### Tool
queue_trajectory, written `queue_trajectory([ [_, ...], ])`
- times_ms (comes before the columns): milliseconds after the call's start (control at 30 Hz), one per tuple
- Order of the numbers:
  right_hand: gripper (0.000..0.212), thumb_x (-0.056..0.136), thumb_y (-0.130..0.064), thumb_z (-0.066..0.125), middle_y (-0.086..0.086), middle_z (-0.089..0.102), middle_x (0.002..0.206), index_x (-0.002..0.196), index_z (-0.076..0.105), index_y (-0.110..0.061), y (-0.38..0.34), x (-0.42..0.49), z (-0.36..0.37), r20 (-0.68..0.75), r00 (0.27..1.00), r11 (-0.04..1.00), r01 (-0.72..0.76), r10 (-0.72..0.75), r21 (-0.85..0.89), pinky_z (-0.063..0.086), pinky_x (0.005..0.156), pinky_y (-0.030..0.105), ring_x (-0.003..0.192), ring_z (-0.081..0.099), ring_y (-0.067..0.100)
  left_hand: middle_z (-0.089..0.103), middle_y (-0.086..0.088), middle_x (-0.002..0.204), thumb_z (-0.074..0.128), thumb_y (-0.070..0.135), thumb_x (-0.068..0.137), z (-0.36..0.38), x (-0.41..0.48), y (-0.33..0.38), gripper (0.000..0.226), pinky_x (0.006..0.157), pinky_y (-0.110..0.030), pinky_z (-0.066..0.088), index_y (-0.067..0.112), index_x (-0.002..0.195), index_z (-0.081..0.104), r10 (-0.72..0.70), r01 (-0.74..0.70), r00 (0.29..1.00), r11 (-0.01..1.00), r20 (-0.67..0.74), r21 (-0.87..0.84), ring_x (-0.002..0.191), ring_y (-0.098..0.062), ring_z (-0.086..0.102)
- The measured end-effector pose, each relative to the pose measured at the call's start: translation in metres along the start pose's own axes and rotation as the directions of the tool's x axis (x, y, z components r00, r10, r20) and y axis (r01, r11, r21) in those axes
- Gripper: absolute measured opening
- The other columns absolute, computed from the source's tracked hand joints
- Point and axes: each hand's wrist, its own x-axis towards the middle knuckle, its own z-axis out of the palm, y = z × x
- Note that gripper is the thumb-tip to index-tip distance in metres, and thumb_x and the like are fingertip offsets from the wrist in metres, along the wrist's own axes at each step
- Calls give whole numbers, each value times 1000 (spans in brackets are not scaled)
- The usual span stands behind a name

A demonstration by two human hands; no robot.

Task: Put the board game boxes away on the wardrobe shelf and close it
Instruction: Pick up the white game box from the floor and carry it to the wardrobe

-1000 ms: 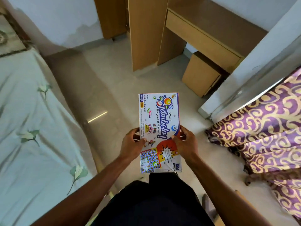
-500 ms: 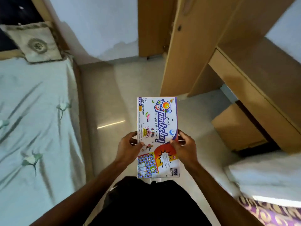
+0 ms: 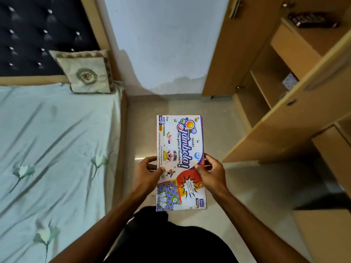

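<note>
We find the board game box held flat, lid up, mid-frame over the floor, just in front of the person's body. The left hand grips the box's left long edge, thumb on the lid and fingers curled under. The right hand grips the opposite edge likewise, thumb on top. Both holds sit approx. at the box's near half.

The wardrobe stands at right w/ doors open and shelves exposed; the box is well apart from it. One shelf carries a small patterned box; a higher one carries a dark item, type not discernible.

At left: a bed w/ pale green sheet, and a cushion against the dark tufted headboard.
</note>
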Motion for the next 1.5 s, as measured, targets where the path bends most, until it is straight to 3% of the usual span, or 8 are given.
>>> queue_trajectory([
  [100,37,83,-30,73,3,70,108,119,64,-25,-40,65,27,-16,1000,999,11,-10,36,63,74,38,88,71,15,72,-6,92,71,12,86,-17,71,45,39,67,-36,61,12,122,56,40,-39,999,998,-30,48,79,-16,72],
  [367,35,88,-23,70,-5,66,102,122,61,-17,-116,248,39,-134,991,995,3,11,97,48,61,11,80,64,4,71,-5,93,73,22,85,7,257,152,36,66,-38,60,18,117,56,82,-82,997,990,7,116,81,-16,70],
  [533,34,86,-23,72,0,71,106,118,63,-18,-144,383,13,-186,981,987,-17,47,160,58,70,27,88,68,13,69,-1,96,73,18,84,61,373,233,38,56,-21,55,22,118,56,125,-137,987,983,104,123,83,-14,69],
  [633,33,86,-21,72,1,72,109,118,64,-19,-159,461,-16,-225,971,982,-38,80,183,61,75,34,92,69,16,68,-4,100,73,11,84,104,438,288,42,63,-27,57,19,122,56,128,-152,973,982,190,116,89,-17,69],
  [867,29,86,-17,71,-5,68,104,114,62,-21,-185,589,-94,-385,911,968,-53,147,244,58,67,23,90,70,14,64,1,98,73,8,83,224,551,397,43,57,-26,57,17,117,48,166,-221,936,964,311,150,81,-13,68],
  [1100,30,85,-13,69,-3,73,106,112,65,-25,-179,713,-198,-560,779,932,-84,282,352,63,73,43,89,73,16,65,3,99,72,5,83,379,647,489,39,55,-24,56,16,114,51,208,-318,822,940,530,123,84,-13,67],
  [1367,32,84,-11,68,-11,75,99,106,70,-35,-197,827,-337,-701,626,906,-25,343,422,63,69,40,85,74,14,65,-1,95,71,-2,81,555,712,612,34,54,-15,53,12,106,54,298,-454,643,890,705,38,81,-11,64],
  [1500,33,85,-2,64,-2,75,101,104,69,-29,-203,888,-412,-733,585,902,8,346,432,62,70,38,86,73,18,65,3,92,70,-4,82,640,733,666,33,57,-15,54,11,106,53,310,-466,601,885,737,7,80,-4,63],
])
